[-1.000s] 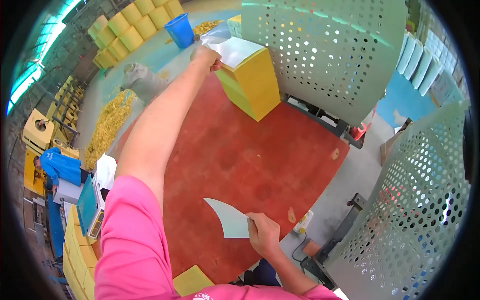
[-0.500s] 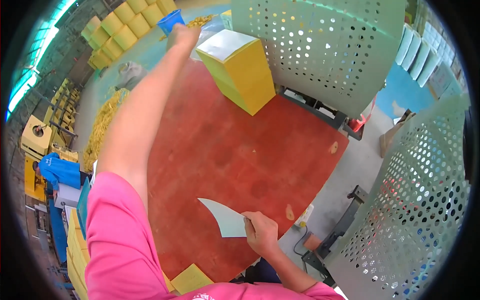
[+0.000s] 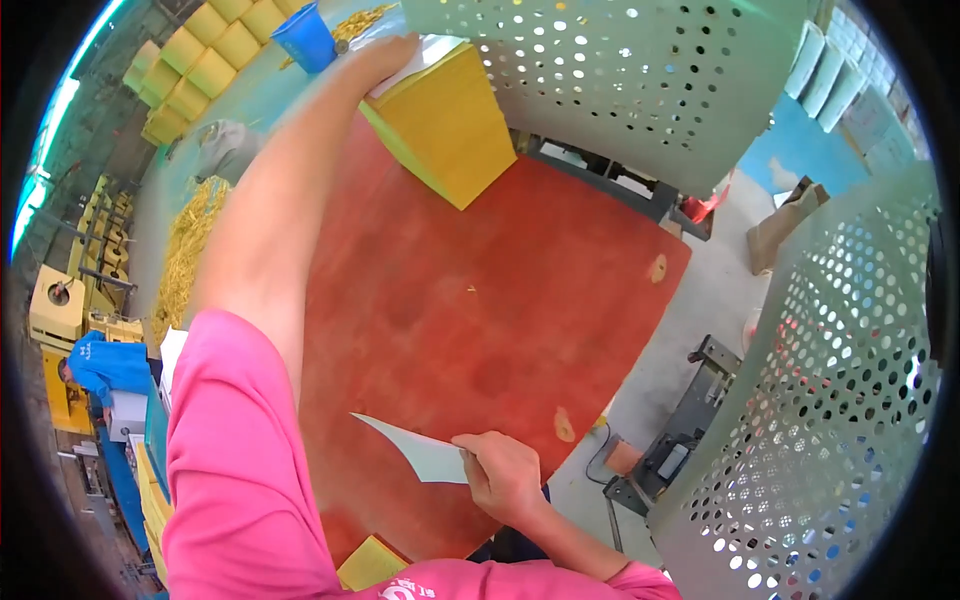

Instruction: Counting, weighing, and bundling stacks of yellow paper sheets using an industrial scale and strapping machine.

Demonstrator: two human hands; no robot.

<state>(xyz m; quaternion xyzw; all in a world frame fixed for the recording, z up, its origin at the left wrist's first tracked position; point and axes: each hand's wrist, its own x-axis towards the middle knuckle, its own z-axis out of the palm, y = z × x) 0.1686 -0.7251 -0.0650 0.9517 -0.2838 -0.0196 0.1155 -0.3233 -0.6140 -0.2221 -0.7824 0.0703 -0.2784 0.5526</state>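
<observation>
My right hand [image 3: 503, 474] pinches the corner of a thin, pale blue-white sheet of paper [image 3: 425, 460] above the near part of the red tabletop [image 3: 480, 330]. The sheet bends and its free corner points left. A tall stack of yellow paper [image 3: 450, 125] stands at the table's far side, with a white sheet [image 3: 432, 52] on top. Reaching far forward, my left hand [image 3: 388, 58] is at the upper left edge of that stack, over the white sheet. Its fingers are blurred and partly hidden, so their grip is unclear.
Perforated grey-green metal panels [image 3: 620, 90] rise behind the stack and at the right [image 3: 820, 420]. A blue bucket [image 3: 305, 40] stands beyond the table, near yellow rolls [image 3: 205, 50]. Yellow shreds [image 3: 190, 255] lie at the left. A person in blue [image 3: 108, 365] is farther left.
My left hand has come from beyond the stack onto its top left edge. The right hand and its sheet have shifted slightly left. The whole view has also shifted.
</observation>
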